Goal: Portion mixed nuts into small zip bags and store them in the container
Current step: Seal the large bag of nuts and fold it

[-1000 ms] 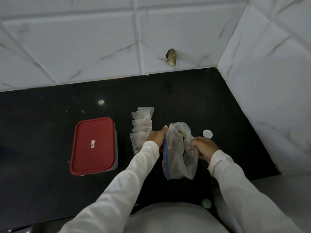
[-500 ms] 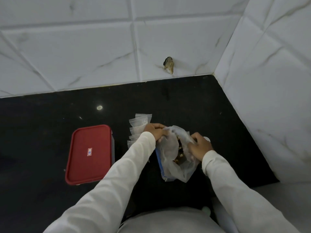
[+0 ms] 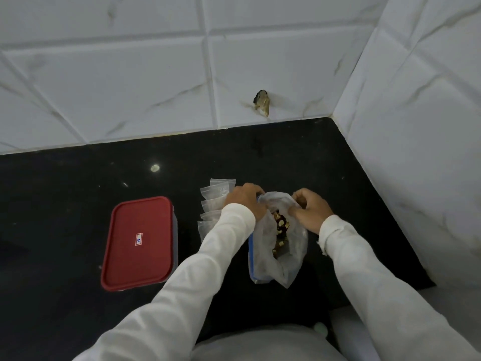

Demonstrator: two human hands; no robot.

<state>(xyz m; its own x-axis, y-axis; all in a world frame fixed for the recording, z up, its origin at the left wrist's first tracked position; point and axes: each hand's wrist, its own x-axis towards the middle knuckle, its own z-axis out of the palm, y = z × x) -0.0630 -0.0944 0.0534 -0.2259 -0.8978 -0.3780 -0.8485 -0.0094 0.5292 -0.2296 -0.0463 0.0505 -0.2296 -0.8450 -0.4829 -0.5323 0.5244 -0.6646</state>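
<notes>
A large clear zip bag with a blue seal strip lies on the black counter; mixed nuts show through its open mouth. My left hand grips the left side of the bag's mouth. On the right side, my right hand pinches the plastic, and the two hands hold the mouth apart. Several small empty zip bags lie in an overlapping row just left of my left hand, partly hidden by it. The container with its red lid on stands further left.
White tiled walls close off the back and the right side of the counter. A small brownish mark or object sits on the back wall near the corner. My white sleeves cross the front of the counter.
The large bag has come down from upright to lying on the counter. Both hands shifted to its top edge and spread the mouth wider, so the nuts now show.
</notes>
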